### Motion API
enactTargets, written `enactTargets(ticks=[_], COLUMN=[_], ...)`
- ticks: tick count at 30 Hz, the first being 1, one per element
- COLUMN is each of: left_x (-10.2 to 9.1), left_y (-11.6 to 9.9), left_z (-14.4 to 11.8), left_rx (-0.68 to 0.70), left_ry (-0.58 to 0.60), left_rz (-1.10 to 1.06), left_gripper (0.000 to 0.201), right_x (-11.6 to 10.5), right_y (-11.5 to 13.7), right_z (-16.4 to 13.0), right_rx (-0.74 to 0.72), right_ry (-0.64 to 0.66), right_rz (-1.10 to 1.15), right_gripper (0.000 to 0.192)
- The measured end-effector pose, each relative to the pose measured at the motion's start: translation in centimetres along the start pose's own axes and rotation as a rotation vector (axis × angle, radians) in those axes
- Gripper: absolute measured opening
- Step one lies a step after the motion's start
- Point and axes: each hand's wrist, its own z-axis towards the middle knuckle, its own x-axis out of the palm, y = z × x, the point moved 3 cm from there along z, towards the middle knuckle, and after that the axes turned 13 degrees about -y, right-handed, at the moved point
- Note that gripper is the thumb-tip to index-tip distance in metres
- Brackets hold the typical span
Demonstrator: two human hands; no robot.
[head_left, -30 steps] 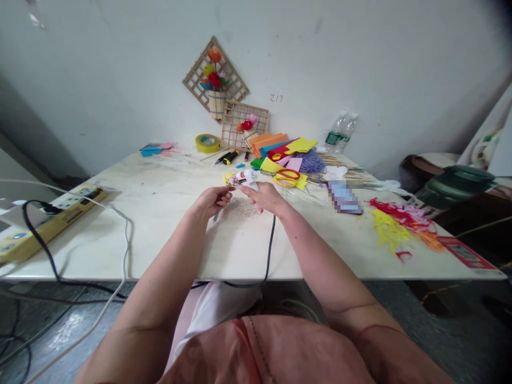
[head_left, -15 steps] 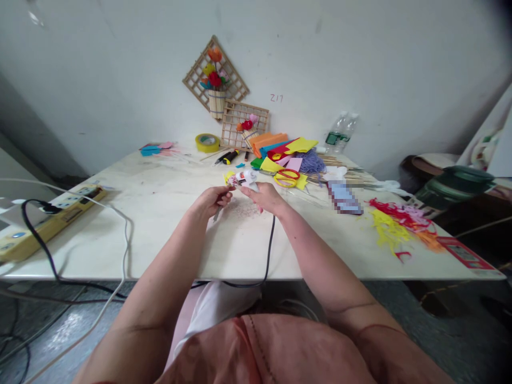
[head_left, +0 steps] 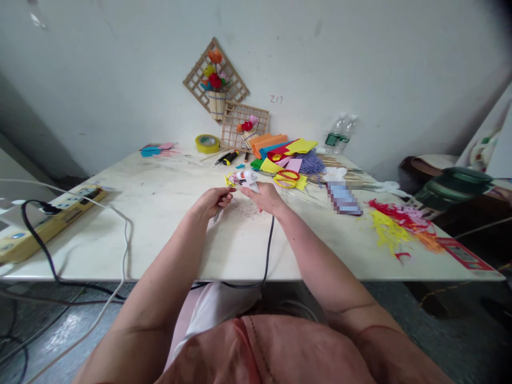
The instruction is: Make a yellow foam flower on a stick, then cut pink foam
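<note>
Right hand [head_left: 267,196] gripping white glue gun [head_left: 248,178], nozzle touching small flower piece [head_left: 231,182] pinched by left hand [head_left: 211,201] on its stick, mid-table — gluing underway, not finished; felt sheets [head_left: 286,149] unused at far edge.

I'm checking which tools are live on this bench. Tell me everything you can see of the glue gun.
The glue gun is small, white and plastic-looking, held in the right hand above the pale table, nozzle pointing left toward a small flower piece on a thin stick pinched by the left hand. The hand hides its handle. A black cord runs from under that hand, over the table's near edge. Whether it is hot cannot be told.
</note>
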Motion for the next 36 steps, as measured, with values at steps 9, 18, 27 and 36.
enactTargets(ticks=[9,18,27,36], left_x=[0.13,0.27,0.07,0.1], left_y=[-0.01,-0.07,0.11,0.18], left_z=[-0.16,-0.33,-0.09,-0.2], left_rx=[-0.014,0.024,0.07,0.075], left_ry=[-0.02,-0.028,-0.002,0.005], left_rz=[0.0,0.064,0.092,0.11], left_gripper=[0.014,0.016,0.015,0.015], right_x=[0.0,-0.09,0.07,-0.03], right_y=[0.04,0.16,-0.09,-0.2], right_z=[-0.1,-0.17,0.01,0.21], right_rx=[0.026,0.028,0.01,-0.013], right_ry=[0.029,0.048,0.005,-0.008], right_rz=[-0.029,-0.071,-0.008,-0.072], right_gripper=[0.045,0.045,0.042,0.044])
